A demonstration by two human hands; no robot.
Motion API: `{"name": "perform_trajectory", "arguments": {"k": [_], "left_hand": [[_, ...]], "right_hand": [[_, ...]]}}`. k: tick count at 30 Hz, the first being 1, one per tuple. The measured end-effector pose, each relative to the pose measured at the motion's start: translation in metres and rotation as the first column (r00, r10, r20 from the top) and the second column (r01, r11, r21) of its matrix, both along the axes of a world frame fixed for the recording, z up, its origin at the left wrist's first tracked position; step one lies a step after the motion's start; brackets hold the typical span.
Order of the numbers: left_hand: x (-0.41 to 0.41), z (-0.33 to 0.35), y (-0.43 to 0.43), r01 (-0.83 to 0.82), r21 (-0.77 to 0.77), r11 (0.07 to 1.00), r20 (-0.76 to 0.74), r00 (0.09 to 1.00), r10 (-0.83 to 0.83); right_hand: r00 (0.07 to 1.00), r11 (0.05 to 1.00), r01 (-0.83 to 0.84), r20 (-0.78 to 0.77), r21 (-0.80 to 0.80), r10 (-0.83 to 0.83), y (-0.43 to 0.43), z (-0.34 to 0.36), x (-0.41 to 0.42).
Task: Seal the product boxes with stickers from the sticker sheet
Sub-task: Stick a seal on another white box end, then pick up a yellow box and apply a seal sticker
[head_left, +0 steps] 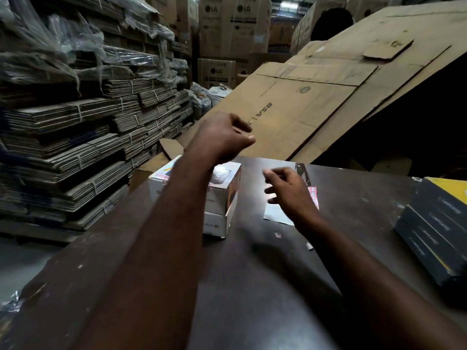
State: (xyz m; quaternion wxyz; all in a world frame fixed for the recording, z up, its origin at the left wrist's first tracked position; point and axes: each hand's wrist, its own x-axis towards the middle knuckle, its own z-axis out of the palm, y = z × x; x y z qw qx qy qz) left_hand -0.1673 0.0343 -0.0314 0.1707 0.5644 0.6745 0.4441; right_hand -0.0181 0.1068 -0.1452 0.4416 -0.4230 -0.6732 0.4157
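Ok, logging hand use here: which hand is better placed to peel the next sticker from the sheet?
Right. The right hand hovers directly over the sticker sheet, fingers loosely curled. The left hand is raised above the stacked white product boxes, off to the sheet's side.

Dim warehouse light, glare on the white box top (222,173), motion-blurred hands, bowed edges.

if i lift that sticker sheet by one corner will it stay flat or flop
Probably floppy: the sticker sheet looks paper-thin and lies flat on the table, so a lifted corner would likely droop. It seems very light, so a push may just slide it across the glossy top.
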Motion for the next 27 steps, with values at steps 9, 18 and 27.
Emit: {"name": "perform_trajectory", "arguments": {"k": [9,18,27], "left_hand": [[0.098,-0.039,0.02,0.235,-0.073,0.969,-0.164,0.956,-0.245],[0.088,-0.14,0.05,0.004,-0.277,0.961,-0.315,0.944,-0.095],[0.085,-0.152,0.058,-0.035,-0.198,0.979,-0.372,0.927,-0.043]], "right_hand": [[0.933,0.967,0.243,0.256,0.075,-0.255,0.045,-0.037,0.073],[0.864,0.957,0.148,0.438,0.249,-0.248,0.029,-0.056,0.093],[0.846,0.968,0.056,0.502,0.246,-0.177,0.029,-0.049,0.082]]}}
